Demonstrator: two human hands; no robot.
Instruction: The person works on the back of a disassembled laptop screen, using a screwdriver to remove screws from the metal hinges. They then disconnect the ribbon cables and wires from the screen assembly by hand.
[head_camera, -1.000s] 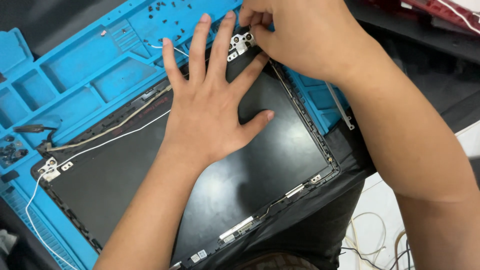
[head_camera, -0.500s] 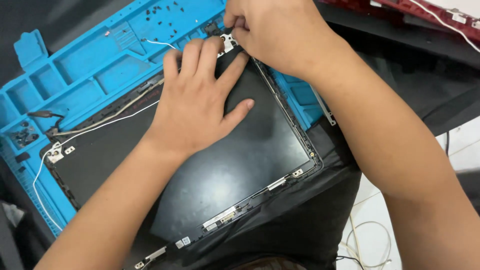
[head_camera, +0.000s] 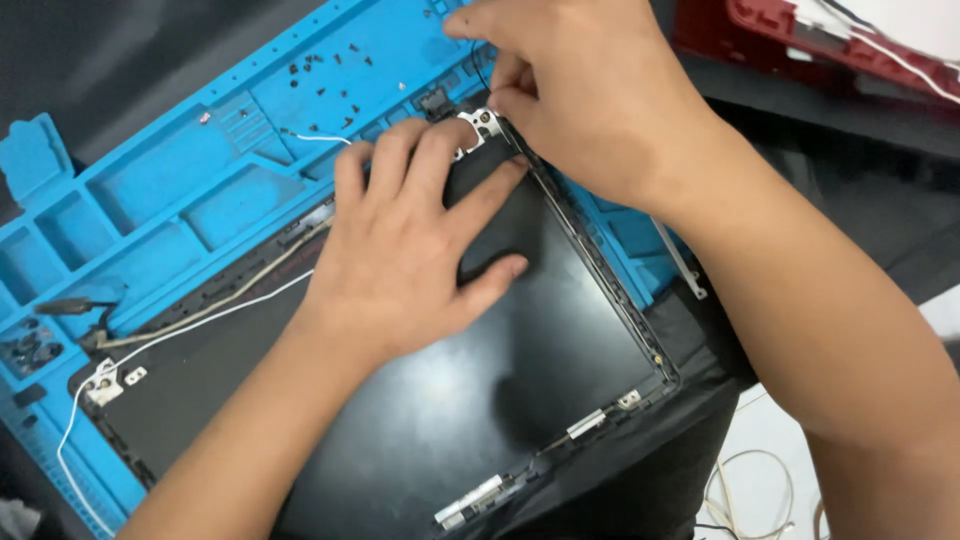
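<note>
**Flat panel held down while fingers worked its top corner**

A black laptop screen panel (head_camera: 400, 420) lay face up in its back cover on a blue silicone repair mat (head_camera: 160, 190), the near edge overhanging the mat toward the person. The left hand (head_camera: 410, 250) rested flat on the panel's upper half, fingers spread and pressing down, the fingertips close to the silver hinge bracket (head_camera: 480, 122) at the top corner. The right hand (head_camera: 590, 100) was bunched over that same corner, thumb and forefinger drawn together beside the bracket; whether they pinched a screw or only the frame edge could not be told, since the knuckles hid the tips.

The panel looked thin, light and stiff, but brittle: glass of this kind would likely crack under a twist or a point load, so flat-palmed pressure and a grip on the metal brackets or frame edges seemed the safe way to hold it. Its glossy face looked slippery.

A white antenna cable (head_camera: 200, 325) ran along the panel's left side to a second bracket (head_camera: 105, 385). Small dark screws (head_camera: 325, 65) lay loose in a tray of the mat. A red casing (head_camera: 800, 40) sat beyond the right forearm.
</note>
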